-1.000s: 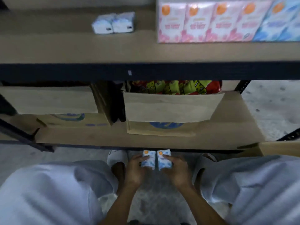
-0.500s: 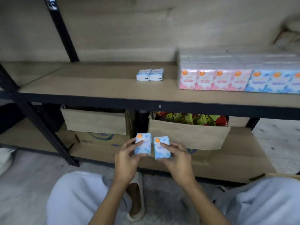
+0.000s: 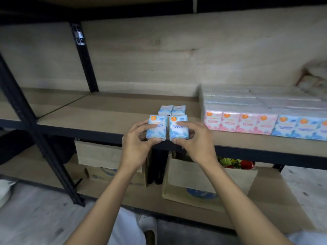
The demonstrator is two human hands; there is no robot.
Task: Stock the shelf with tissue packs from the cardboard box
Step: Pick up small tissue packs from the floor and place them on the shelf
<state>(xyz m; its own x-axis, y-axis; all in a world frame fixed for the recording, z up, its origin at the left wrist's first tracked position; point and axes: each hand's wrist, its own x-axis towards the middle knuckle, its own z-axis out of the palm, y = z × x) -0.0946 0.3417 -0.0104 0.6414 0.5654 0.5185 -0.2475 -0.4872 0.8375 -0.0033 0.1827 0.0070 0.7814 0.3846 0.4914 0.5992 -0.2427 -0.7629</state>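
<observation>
Left hand (image 3: 139,138): thumb under, fingers curled over the face of one blue tissue pack (image 3: 157,127), held upright.
Right hand (image 3: 194,140): same pinch on a second blue tissue pack (image 3: 178,127), also upright. The two held packs stand side by side, a thin gap between them, label sides facing the camera.
Position: both are at the front edge of the middle shelf (image 3: 106,114). Cannot tell whether their bottoms rest on the board or hang just above it.
Just behind them, a pair of blue packs (image 3: 172,110) lies on the shelf, touching each other.
Further right on the same board, a row of pink packs (image 3: 240,122), then a row of blue packs (image 3: 299,128) beside it, with more ranked behind.
Lower shelf: two open cardboard boxes, the left box (image 3: 106,161) and the right box (image 3: 203,181), the latter showing bright snack packets (image 3: 235,163).
</observation>
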